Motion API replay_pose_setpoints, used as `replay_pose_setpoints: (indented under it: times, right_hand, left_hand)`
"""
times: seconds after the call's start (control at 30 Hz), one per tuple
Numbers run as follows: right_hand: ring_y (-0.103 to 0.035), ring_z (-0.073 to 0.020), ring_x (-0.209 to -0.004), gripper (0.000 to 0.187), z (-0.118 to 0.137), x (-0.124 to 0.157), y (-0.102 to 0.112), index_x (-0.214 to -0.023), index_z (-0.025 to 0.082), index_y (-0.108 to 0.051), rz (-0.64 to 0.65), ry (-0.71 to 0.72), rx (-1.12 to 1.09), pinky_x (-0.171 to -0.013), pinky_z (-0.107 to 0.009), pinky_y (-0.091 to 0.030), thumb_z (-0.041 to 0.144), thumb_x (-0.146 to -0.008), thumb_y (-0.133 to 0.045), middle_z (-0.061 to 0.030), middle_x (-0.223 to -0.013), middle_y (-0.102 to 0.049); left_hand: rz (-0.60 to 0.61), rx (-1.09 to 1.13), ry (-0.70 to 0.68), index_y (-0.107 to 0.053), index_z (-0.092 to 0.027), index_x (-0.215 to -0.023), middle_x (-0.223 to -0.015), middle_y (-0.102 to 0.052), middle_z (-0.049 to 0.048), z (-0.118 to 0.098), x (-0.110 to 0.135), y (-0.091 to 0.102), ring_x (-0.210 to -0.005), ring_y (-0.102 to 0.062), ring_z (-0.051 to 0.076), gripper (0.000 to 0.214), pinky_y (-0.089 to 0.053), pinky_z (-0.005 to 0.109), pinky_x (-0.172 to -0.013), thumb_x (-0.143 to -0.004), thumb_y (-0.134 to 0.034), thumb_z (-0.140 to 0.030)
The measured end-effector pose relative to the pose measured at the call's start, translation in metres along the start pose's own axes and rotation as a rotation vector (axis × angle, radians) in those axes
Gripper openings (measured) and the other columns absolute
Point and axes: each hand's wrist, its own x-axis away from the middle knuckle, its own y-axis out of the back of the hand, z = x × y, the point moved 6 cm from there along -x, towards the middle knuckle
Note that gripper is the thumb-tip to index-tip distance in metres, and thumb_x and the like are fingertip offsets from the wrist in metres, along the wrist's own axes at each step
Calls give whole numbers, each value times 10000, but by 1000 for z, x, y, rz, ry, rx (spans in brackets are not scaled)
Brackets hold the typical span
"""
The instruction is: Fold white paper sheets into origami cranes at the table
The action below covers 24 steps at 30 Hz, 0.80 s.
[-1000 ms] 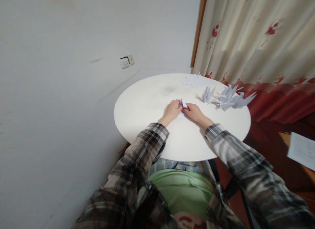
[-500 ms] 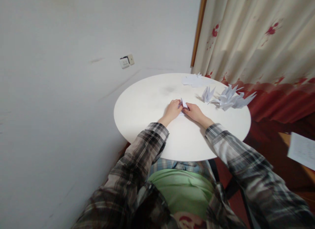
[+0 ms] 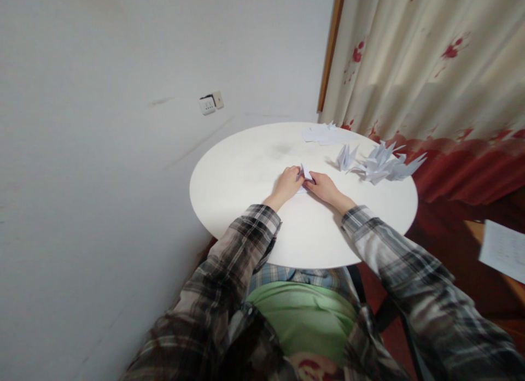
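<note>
Between my two hands, over the middle of the round white table (image 3: 246, 189), is a small piece of folded white paper (image 3: 305, 172). One flap of it sticks up above my fingers, and its lower edge shows below my thumbs. My left hand (image 3: 289, 183) grips the paper from the left, fingers curled. From the right, my right hand (image 3: 324, 187) pinches it with the thumb close to the left thumb. The fingers hide much of the paper's shape.
Several folded paper cranes (image 3: 379, 165) cluster at the table's right, with a single folded paper piece (image 3: 346, 157) beside them. White sheets (image 3: 324, 134) lie at the far edge. A wall (image 3: 102, 151) borders the left; a curtain (image 3: 422, 69) hangs behind at right.
</note>
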Motion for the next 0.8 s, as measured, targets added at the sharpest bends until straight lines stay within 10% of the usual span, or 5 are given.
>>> replay_pose_setpoints:
  times: [0.8]
  right_hand:
    - [-589,-178,-801,215,0,-1,1,-955,154,-637,10,-12,-6,-700,-247,-369,252,-870,-466,-84,-941,-694]
  left_hand:
    - [4,4,-1,-574,-156,-914,-955,-630,80,2,-1,-2,-948,-546,195,168,-442,317,-846,-864,-425,-217]
